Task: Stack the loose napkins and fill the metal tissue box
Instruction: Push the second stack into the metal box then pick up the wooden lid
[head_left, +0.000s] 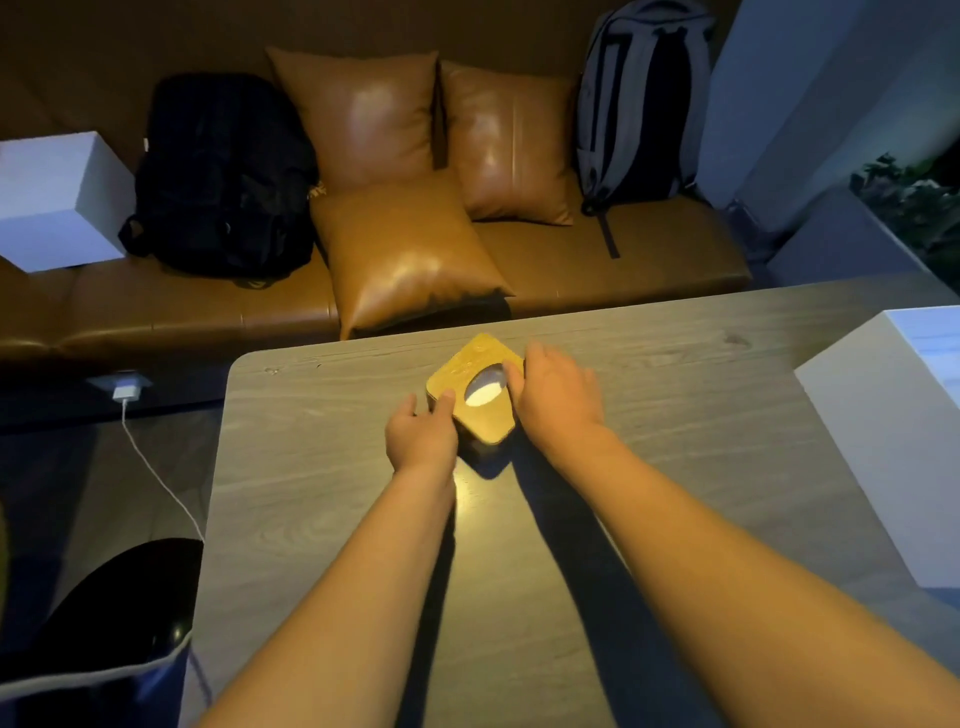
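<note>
A gold metal tissue box (467, 371) stands on the wooden table (311, 467), turned corner-on to me. White napkin paper (483, 393) shows through the oval opening in its lid. My left hand (422, 435) grips the box's near-left corner, thumb and forefinger curled at the lid's edge. My right hand (556, 397) holds the right side, its thumb at the rim of the opening. No loose napkins are in sight on the table.
A white box (883, 457) sits at the table's right edge. Behind the table runs a brown sofa with three leather cushions (400, 249), a black backpack (223, 176), a grey backpack (644, 98) and another white box (57, 202). A charger cable (156, 478) trails at the left.
</note>
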